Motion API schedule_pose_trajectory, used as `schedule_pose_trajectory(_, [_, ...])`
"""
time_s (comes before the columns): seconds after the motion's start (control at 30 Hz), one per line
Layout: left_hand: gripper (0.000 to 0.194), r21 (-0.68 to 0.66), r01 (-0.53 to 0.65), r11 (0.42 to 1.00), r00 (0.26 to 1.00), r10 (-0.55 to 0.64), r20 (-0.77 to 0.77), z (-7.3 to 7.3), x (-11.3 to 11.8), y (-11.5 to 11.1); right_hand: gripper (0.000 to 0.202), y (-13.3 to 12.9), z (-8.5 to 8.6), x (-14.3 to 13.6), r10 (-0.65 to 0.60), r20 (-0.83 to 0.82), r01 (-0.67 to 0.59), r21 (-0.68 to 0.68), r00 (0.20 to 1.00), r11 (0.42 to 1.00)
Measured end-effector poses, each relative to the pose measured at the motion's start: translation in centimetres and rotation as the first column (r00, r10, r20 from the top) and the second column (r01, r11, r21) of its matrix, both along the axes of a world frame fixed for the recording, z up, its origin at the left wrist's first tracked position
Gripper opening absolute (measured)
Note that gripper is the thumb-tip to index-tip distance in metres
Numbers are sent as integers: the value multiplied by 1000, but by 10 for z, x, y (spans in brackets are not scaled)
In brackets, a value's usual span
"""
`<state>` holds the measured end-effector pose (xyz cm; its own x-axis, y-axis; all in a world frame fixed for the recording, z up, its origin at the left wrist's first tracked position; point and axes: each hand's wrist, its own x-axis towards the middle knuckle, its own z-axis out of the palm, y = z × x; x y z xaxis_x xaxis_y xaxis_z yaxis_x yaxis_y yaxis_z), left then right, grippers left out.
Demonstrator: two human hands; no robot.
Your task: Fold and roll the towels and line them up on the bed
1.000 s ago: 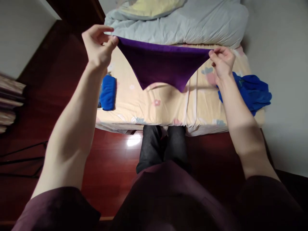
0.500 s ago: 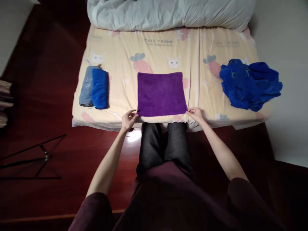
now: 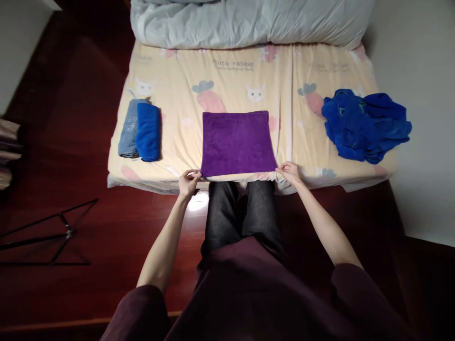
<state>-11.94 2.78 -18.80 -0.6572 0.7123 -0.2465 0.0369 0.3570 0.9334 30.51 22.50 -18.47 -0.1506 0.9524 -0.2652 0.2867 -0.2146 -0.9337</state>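
Your left hand (image 3: pixel 189 182) and right hand (image 3: pixel 288 172) are pinching the purple cloth's (image 3: pixel 237 143) near corners. It's lying flat on the patterned bedsheet (image 3: pixel 170 137).

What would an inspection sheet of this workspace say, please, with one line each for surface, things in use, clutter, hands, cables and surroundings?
Surface: yellow rabbit-print bedsheet, slightly wrinkled.
Things in use: purple cloth, spread flat near the front edge.
Clutter: grey cloth and folded blue cloth side by side at left; crumpled blue cloth at right.
Hands: left hand and right hand each pinch a near corner of the purple cloth.
Cables: nothing seen.
Surroundings: grey quilt behind, black stand on dark red floor, pale wall at right.
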Motion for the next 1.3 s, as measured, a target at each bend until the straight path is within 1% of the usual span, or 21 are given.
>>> schedule_pose_trajectory(0.1, [53,-29,-2,1000,1000,2,-3,-2,5,-17,62,-14,2,8,16,-18,-17,-26,1000,1000])
schedule_pose_trajectory(0.17, [52,-61,18,998,999,-21,-40,-2,7,-23,63,-19,4,11,28,-15,-28,-43,1000,999])
schedule_pose_trajectory(0.27, [46,-128,84,988,987,-100,-127,2,6,-21,56,-17,9,10,52,33,-50,-53,998,997])
schedule_pose_trajectory(0.33, [42,-172,117,978,965,-153,-214,6,3,-13,45,-8,15,6,36,122,-37,12,992,999])
schedule_pose_trajectory(0.4, [41,-181,128,975,915,-186,-357,13,2,2,31,3,22,-3,1,257,-44,160,966,986])
schedule_pose_trajectory(0.43, [41,-168,136,976,876,-198,-440,16,3,12,25,8,26,-10,-17,324,-69,251,946,965])
schedule_pose_trajectory(0.47, [42,-148,155,977,830,-210,-517,20,5,24,21,14,31,-20,-23,380,-115,336,925,935])
schedule_pose_trajectory(0.53, [46,-113,233,966,742,-252,-621,28,14,52,27,22,40,-46,-2,458,-233,456,889,859])
schedule_pose_trajectory(0.6, [53,-101,340,935,684,-320,-655,34,26,84,41,26,49,-81,64,512,-354,493,857,795])
schedule_pose_trajectory(0.67, [61,-111,441,891,637,-397,-660,36,38,117,51,30,55,-120,156,568,-473,467,808,748])
schedule_pose_trajectory(0.7, [65,-120,483,868,612,-432,-663,34,44,133,54,32,56,-140,206,595,-531,442,776,723])
schedule_pose_trajectory(0.77, [71,-136,544,828,567,-482,-668,26,49,163,57,39,54,-175,294,636,-626,390,713,675])
schedule_pose_trajectory(0.83, [74,-137,570,810,553,-502,-665,12,48,188,59,52,45,-203,349,655,-677,346,671,650])
schedule_pose_trajectory(0.9, [76,-121,568,814,574,-496,-651,-3,41,208,61,70,28,-220,372,666,-691,307,647,654])
schedule_pose_trajectory(0.93, [76,-113,559,821,591,-491,-640,-11,35,216,62,81,19,-225,378,670,-692,287,639,662])
schedule_pose_trajectory(1.0, [74,-108,538,836,625,-481,-615,-23,21,230,63,106,0,-226,400,664,-696,257,631,670])
schedule_pose_trajectory(1.07, [73,-116,512,851,652,-474,-592,-33,3,243,65,135,-13,-218,434,642,-708,251,632,660])
schedule_pose_trajectory(1.13, [73,-150,483,863,664,-472,-580,-41,-20,258,66,164,-22,-206,440,634,-710,257,636,655])
schedule_pose_trajectory(1.23, [79,-229,434,871,655,-479,-584,-55,-55,280,65,208,-29,-187,370,672,-674,263,642,691])
schedule_pose_trajectory(1.3, [79,-230,411,882,655,-461,-599,-62,-73,290,63,234,-36,-176,337,666,-646,286,665,708])
